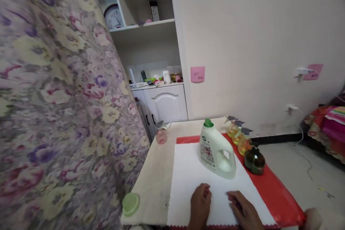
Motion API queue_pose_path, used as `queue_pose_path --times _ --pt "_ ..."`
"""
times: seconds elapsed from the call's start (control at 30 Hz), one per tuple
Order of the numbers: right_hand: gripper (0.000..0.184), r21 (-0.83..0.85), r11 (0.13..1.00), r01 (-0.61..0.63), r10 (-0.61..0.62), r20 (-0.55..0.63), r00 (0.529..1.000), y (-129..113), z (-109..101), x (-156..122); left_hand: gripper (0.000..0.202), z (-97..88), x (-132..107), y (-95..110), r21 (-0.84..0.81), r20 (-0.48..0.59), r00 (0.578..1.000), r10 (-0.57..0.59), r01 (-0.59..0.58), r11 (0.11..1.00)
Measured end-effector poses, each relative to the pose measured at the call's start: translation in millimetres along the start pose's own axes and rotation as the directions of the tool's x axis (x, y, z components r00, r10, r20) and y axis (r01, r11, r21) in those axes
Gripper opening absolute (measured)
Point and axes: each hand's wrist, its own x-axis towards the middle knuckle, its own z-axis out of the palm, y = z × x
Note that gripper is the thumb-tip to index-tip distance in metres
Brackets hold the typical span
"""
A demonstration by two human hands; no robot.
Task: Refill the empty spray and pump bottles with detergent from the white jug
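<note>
My left hand (199, 205) lies palm down on a white cloth (185, 183) near the table's front edge, fingers together and curled slightly. My right hand (244, 210) rests beside it on the same cloth, fingers bent loosely, holding nothing. Just beyond both hands stands a white detergent jug (216, 151) with a green cap and a side handle. The white cloth lies over a red sheet (272, 187).
Yellow spray bottles (238, 136) and a dark green round bottle (254, 160) stand at the right on the red sheet. A pink spray bottle (161, 133) and a green lid (130, 204) sit on the beige table (153, 179). A floral curtain (54, 115) hangs left. White cupboard (164, 104) behind.
</note>
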Motion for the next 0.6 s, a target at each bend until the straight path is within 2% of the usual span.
queue_pose_path --times 0.13,0.37,0.6 --pt "0.026 -0.024 0.999 0.023 -0.023 -0.001 1.000 4.3 1.7 -1.1 0.031 1.7 -1.2 -2.3 0.055 0.022 0.999 0.025 -0.027 0.998" --pt "0.026 -0.022 0.999 0.024 -0.024 -0.030 0.999 -2.2 2.4 -4.0 0.052 -2.6 -13.6 0.3 0.154 0.115 0.989 0.094 -0.111 0.982" --pt "0.024 -0.019 0.999 0.051 -0.051 -0.022 0.998 -4.1 2.4 -6.8 0.053 -8.1 -37.0 2.7 0.228 0.146 0.980 0.133 -0.164 0.960"
